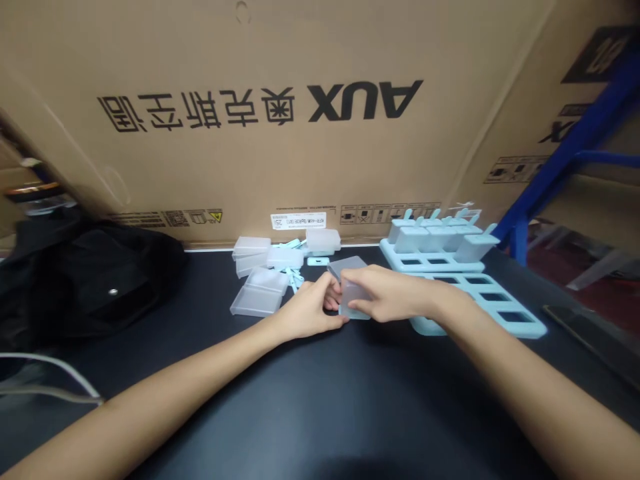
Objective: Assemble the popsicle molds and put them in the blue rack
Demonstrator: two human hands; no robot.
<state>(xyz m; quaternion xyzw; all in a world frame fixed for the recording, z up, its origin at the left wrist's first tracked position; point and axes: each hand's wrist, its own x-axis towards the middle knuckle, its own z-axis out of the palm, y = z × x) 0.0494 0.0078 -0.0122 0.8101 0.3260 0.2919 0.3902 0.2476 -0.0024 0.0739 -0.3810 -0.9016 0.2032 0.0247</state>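
Note:
Both hands meet over the dark table around a translucent popsicle mold [354,295] with a light blue lid [358,315] at its lower end. My right hand [385,290] is closed on the mold's body, thumb and fingers on opposite sides. My left hand [311,308] curls at its left, thumb and fingertips at the lid's edge. Another translucent mold [354,261] lies just behind them. To the left are several loose translucent molds [256,297], light blue sticks [294,279] and a small blue lid piece [318,261].
At the right, one light blue tray [387,252] holds several lidded molds [473,247]; a slotted blue tray [533,329] lies before it. A large cardboard box [300,160] stands behind. Black fabric [115,273] and a white cable [55,360] are left, a blue metal frame [555,153] right.

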